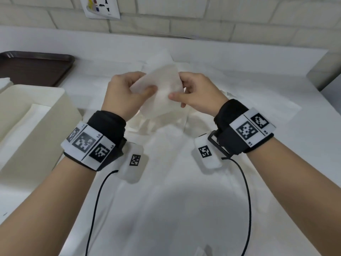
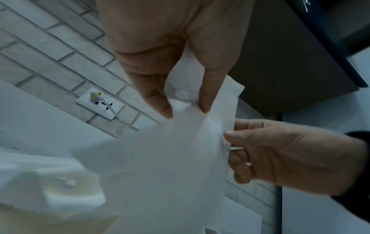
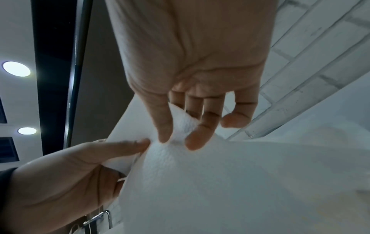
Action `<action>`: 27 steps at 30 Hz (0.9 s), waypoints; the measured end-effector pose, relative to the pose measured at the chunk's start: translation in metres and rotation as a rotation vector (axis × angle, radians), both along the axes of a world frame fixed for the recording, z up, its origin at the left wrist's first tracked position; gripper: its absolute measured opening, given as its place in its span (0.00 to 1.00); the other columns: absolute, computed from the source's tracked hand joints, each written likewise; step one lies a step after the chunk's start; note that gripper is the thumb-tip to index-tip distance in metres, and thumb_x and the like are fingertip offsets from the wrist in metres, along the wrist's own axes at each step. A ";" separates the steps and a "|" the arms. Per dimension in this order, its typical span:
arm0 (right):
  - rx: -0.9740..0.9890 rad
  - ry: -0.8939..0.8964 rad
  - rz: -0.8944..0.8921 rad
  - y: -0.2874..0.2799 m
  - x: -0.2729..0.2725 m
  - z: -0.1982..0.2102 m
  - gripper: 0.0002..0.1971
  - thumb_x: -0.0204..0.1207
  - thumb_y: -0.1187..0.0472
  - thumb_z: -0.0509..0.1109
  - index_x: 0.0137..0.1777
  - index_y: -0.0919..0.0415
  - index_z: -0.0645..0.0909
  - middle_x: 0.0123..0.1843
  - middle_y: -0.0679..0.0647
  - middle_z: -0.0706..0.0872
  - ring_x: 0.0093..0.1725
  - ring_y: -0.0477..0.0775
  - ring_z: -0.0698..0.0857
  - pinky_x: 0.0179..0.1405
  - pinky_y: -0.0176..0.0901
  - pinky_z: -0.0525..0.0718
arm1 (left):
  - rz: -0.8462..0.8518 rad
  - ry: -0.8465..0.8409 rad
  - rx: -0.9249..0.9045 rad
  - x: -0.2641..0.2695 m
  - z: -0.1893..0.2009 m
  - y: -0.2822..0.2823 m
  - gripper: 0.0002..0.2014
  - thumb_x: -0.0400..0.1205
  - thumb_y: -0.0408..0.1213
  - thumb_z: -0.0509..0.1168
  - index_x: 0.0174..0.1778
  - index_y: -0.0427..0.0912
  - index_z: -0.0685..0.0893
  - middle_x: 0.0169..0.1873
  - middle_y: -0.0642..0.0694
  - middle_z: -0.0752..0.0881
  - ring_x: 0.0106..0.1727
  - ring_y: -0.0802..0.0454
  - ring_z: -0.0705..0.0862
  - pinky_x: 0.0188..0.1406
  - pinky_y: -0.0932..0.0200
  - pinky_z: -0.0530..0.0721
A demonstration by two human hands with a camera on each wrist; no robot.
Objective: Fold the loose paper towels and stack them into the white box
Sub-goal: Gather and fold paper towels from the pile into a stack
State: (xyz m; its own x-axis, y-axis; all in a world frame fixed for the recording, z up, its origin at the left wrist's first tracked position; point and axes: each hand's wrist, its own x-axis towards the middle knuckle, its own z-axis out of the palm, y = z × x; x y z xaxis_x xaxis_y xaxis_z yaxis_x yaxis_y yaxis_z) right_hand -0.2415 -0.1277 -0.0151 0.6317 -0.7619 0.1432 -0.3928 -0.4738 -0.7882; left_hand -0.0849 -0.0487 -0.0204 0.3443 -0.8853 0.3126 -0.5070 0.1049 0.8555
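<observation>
Pinching opposite edges of one paper towel (image 1: 162,89), the left hand (image 1: 125,95) and the right hand (image 1: 199,93) hold it lifted above the white table (image 1: 258,163), at the centre of the head view. On the left hand, thumb and forefinger close on the sheet's edge; the wrist view shows the paper passing between the fingertips (image 2: 166,110). On the right hand, thumb and a bent finger nip a small bunch of the towel (image 3: 180,126) while the little finger stands free. The sheet hangs slack and creased between them.

Under the hands lie more loose towels (image 1: 166,126), rumpled, spreading toward 12 and 3 o'clock. The white box (image 1: 46,126) sits at 9 o'clock, open, with a pale flat layer inside; whether that is folded towels cannot be told. A dark brown tray (image 1: 36,65) rests at 10 o'clock beyond the box. A wall socket (image 1: 101,8) is on the brick wall at 11 o'clock.
</observation>
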 end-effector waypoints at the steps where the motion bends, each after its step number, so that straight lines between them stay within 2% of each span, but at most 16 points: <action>1: 0.011 -0.014 -0.022 -0.001 0.001 -0.001 0.12 0.75 0.63 0.71 0.51 0.73 0.79 0.45 0.65 0.86 0.31 0.55 0.85 0.41 0.46 0.82 | 0.017 0.074 -0.040 0.000 0.002 0.000 0.04 0.76 0.33 0.71 0.41 0.46 0.84 0.33 0.60 0.83 0.29 0.73 0.80 0.30 0.78 0.74; 2: 0.014 -0.023 -0.040 -0.002 0.002 -0.001 0.11 0.76 0.63 0.69 0.50 0.74 0.79 0.43 0.64 0.85 0.28 0.52 0.85 0.37 0.39 0.80 | 0.028 0.164 -0.078 0.000 0.003 -0.001 0.05 0.75 0.33 0.72 0.42 0.46 0.84 0.35 0.58 0.84 0.32 0.71 0.82 0.33 0.75 0.77; 4: 0.019 -0.064 -0.061 -0.002 0.003 -0.001 0.05 0.78 0.63 0.66 0.47 0.65 0.80 0.37 0.58 0.85 0.25 0.46 0.84 0.30 0.29 0.74 | 0.004 0.363 -0.112 0.001 0.001 0.000 0.11 0.72 0.33 0.74 0.48 0.45 0.83 0.41 0.52 0.87 0.36 0.63 0.86 0.34 0.69 0.81; 5: 0.033 -0.098 -0.068 -0.003 0.003 -0.001 0.02 0.79 0.63 0.66 0.45 0.57 0.79 0.35 0.56 0.85 0.24 0.45 0.84 0.29 0.30 0.74 | -0.020 0.439 -0.097 0.001 -0.002 0.000 0.14 0.72 0.32 0.75 0.52 0.44 0.82 0.43 0.49 0.87 0.36 0.61 0.86 0.32 0.69 0.80; 7: 0.090 -0.180 -0.093 -0.005 0.003 -0.001 0.08 0.80 0.63 0.65 0.43 0.47 0.76 0.30 0.55 0.84 0.23 0.44 0.84 0.28 0.34 0.77 | -0.055 0.498 -0.019 0.000 -0.010 0.001 0.18 0.71 0.30 0.75 0.57 0.42 0.81 0.46 0.47 0.88 0.38 0.57 0.87 0.33 0.68 0.81; 8: 0.124 -0.215 -0.107 -0.005 0.003 -0.001 0.09 0.80 0.63 0.64 0.43 0.47 0.75 0.29 0.54 0.84 0.22 0.44 0.84 0.27 0.37 0.79 | -0.062 0.487 0.026 -0.001 -0.014 0.001 0.18 0.72 0.29 0.74 0.57 0.41 0.81 0.46 0.47 0.89 0.41 0.55 0.88 0.37 0.65 0.83; 10: 0.168 -0.261 -0.122 -0.003 0.004 -0.001 0.05 0.81 0.64 0.64 0.46 0.52 0.76 0.27 0.55 0.83 0.20 0.44 0.82 0.27 0.39 0.81 | -0.055 0.444 0.091 -0.004 -0.021 0.001 0.14 0.75 0.30 0.71 0.57 0.41 0.83 0.45 0.49 0.89 0.43 0.54 0.89 0.44 0.60 0.85; 11: 0.183 -0.271 -0.118 -0.002 0.005 -0.002 0.03 0.80 0.64 0.64 0.49 0.55 0.76 0.26 0.55 0.82 0.18 0.44 0.81 0.26 0.40 0.82 | -0.038 0.428 0.107 -0.005 -0.023 0.001 0.11 0.77 0.32 0.70 0.54 0.43 0.84 0.44 0.51 0.89 0.43 0.54 0.89 0.46 0.58 0.86; 13: 0.200 -0.260 -0.091 -0.002 0.004 -0.005 0.06 0.78 0.64 0.67 0.53 0.57 0.76 0.30 0.54 0.84 0.19 0.44 0.81 0.27 0.40 0.82 | 0.027 0.412 0.119 -0.007 -0.025 0.001 0.03 0.79 0.36 0.68 0.47 0.46 0.85 0.42 0.50 0.89 0.45 0.49 0.88 0.50 0.53 0.86; 15: 0.159 -0.133 -0.054 -0.003 0.000 -0.009 0.11 0.73 0.62 0.73 0.53 0.56 0.75 0.39 0.50 0.85 0.24 0.41 0.81 0.30 0.37 0.81 | 0.095 0.417 0.109 -0.005 -0.026 0.002 0.02 0.81 0.37 0.66 0.43 0.46 0.84 0.43 0.48 0.88 0.48 0.45 0.87 0.52 0.51 0.85; 16: 0.110 -0.009 -0.024 -0.005 -0.003 -0.012 0.14 0.71 0.60 0.75 0.53 0.55 0.74 0.43 0.48 0.84 0.29 0.39 0.81 0.34 0.36 0.80 | 0.120 0.428 0.105 -0.002 -0.026 0.002 0.03 0.81 0.37 0.65 0.43 0.45 0.83 0.43 0.47 0.87 0.49 0.44 0.87 0.53 0.49 0.85; 19: -0.028 0.506 0.172 -0.008 -0.007 -0.027 0.24 0.67 0.57 0.78 0.62 0.54 0.75 0.60 0.49 0.78 0.54 0.48 0.78 0.54 0.41 0.75 | 0.176 0.427 0.128 0.007 -0.027 0.005 0.04 0.83 0.35 0.62 0.50 0.41 0.82 0.46 0.47 0.86 0.51 0.44 0.86 0.55 0.49 0.84; 21: -0.115 0.776 0.340 -0.006 -0.004 -0.038 0.34 0.65 0.57 0.79 0.71 0.54 0.71 0.71 0.51 0.72 0.68 0.53 0.71 0.67 0.45 0.71 | 0.194 0.417 0.138 0.011 -0.029 0.008 0.05 0.83 0.33 0.61 0.52 0.42 0.81 0.46 0.48 0.86 0.52 0.45 0.85 0.55 0.49 0.83; 23: -0.156 0.922 0.431 -0.004 0.002 -0.045 0.40 0.64 0.60 0.79 0.76 0.54 0.65 0.75 0.52 0.65 0.72 0.55 0.67 0.72 0.48 0.69 | 0.197 0.423 0.142 0.012 -0.029 0.011 0.06 0.82 0.31 0.60 0.46 0.46 0.81 0.43 0.50 0.85 0.47 0.47 0.85 0.52 0.51 0.83; 25: -0.192 0.986 0.450 -0.004 0.006 -0.049 0.41 0.65 0.62 0.77 0.77 0.53 0.62 0.75 0.53 0.63 0.71 0.57 0.67 0.69 0.53 0.73 | 0.202 0.441 0.161 0.013 -0.030 0.014 0.10 0.82 0.31 0.59 0.39 0.48 0.80 0.39 0.50 0.84 0.42 0.48 0.83 0.49 0.52 0.82; 27: -0.251 0.998 0.447 -0.003 0.010 -0.049 0.39 0.67 0.65 0.74 0.77 0.52 0.63 0.75 0.53 0.65 0.69 0.57 0.69 0.65 0.55 0.77 | 0.202 0.446 0.180 0.014 -0.030 0.016 0.10 0.83 0.32 0.58 0.37 0.45 0.80 0.36 0.48 0.83 0.40 0.48 0.82 0.47 0.51 0.81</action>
State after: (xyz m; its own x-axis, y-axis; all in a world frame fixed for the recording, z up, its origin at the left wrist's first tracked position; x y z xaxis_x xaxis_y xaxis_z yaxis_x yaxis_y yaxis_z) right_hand -0.2318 -0.1306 -0.0644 0.7590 -0.4585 -0.4622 -0.5497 -0.8317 -0.0777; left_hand -0.0707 -0.0328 -0.0505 0.5789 -0.8135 -0.0550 -0.0836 -0.1263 0.9885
